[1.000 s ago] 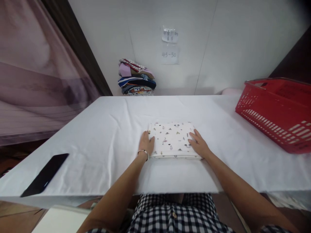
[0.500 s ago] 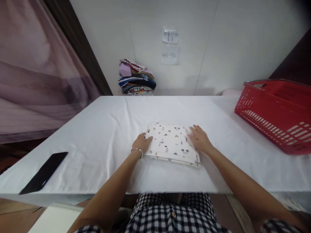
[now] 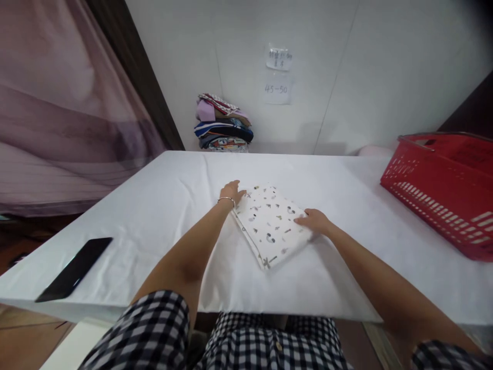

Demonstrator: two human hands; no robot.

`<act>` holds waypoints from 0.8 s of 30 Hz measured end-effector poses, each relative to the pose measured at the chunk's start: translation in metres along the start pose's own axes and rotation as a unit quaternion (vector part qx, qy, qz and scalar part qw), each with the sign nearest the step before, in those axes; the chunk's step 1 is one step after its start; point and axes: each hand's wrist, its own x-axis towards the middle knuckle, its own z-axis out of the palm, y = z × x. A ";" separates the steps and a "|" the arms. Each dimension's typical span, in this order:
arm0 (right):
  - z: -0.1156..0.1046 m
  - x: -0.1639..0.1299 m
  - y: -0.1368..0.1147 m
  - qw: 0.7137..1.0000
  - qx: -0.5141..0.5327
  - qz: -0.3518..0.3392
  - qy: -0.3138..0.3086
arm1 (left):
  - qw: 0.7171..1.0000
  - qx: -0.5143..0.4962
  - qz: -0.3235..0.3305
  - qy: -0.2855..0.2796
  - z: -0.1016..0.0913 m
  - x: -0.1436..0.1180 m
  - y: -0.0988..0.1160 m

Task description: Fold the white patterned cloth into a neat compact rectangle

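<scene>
A folded white cloth (image 3: 273, 221) printed with small grey, green and pink figures lies on the table, turned so one corner points toward me. My left hand (image 3: 232, 193), with a bracelet at the wrist, rests at its far left corner, fingers stretched out and thumb apart. At the right corner, my right hand (image 3: 314, 221) grips the edge, thumb on top; its other fingers are partly hidden.
A white-covered table (image 3: 162, 205) stretches before me. On the left lies a black phone-like slab (image 3: 75, 270). A red plastic basket (image 3: 442, 190) stands at the right. Folded clothes (image 3: 223, 126) are piled at the back by the wall, below paper signs (image 3: 278, 90).
The folded cloth has been turned clockwise on the table. My left hand has moved forward and my right hand slightly back toward me. The view has shifted a little.
</scene>
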 end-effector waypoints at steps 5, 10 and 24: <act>0.021 -0.037 0.010 0.998 0.058 0.013 0.001 | 0.986 -0.022 0.163 -0.007 0.026 -0.065 0.030; 0.015 -0.064 0.001 0.999 0.002 -0.005 -0.036 | 0.967 -0.018 0.243 -0.075 0.046 -0.138 0.029; 0.045 -0.045 -0.036 0.965 -0.072 -0.252 0.014 | 0.982 -0.100 0.121 0.103 0.054 -0.147 0.005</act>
